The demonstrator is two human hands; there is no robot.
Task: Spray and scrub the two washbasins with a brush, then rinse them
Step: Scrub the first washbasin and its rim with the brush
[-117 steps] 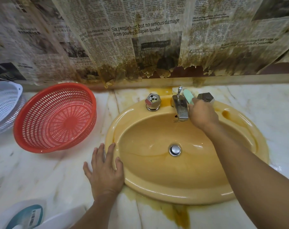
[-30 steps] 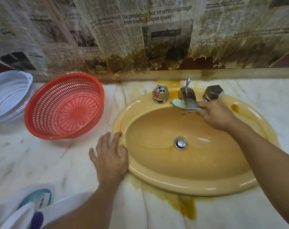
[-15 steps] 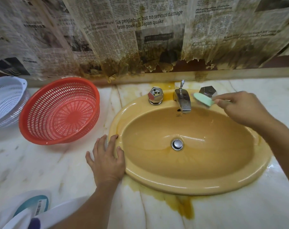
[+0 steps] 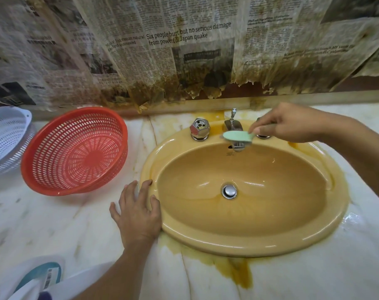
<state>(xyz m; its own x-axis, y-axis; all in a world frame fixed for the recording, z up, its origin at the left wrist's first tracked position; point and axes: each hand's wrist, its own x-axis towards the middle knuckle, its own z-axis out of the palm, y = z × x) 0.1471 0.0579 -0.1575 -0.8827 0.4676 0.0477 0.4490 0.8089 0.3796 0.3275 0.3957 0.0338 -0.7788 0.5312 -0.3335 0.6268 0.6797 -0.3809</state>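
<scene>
while right hand (image 4: 292,124) grips brush (image 4: 238,136), at faucet (image 4: 232,125)

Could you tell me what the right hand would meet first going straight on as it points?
The right hand points left; its green brush would probably reach the faucet spout first, the hexagonal tap handle beyond.

L hand (image 4: 138,215), R hand (image 4: 292,124) — both bare; forearms bare too (to frame edge).

The washbasin (image 4: 249,245) bowl lies open from the near side. Along its far rim the left knob (image 4: 199,128), spout (image 4: 233,125), brush (image 4: 238,136) and right hand (image 4: 292,124) crowd together; a right knob (image 4: 263,136) seems mostly hidden behind that hand. The left hand (image 4: 138,213) covers the left rim, and the red basket (image 4: 75,150) fills the counter (image 4: 54,224) beyond.
</scene>
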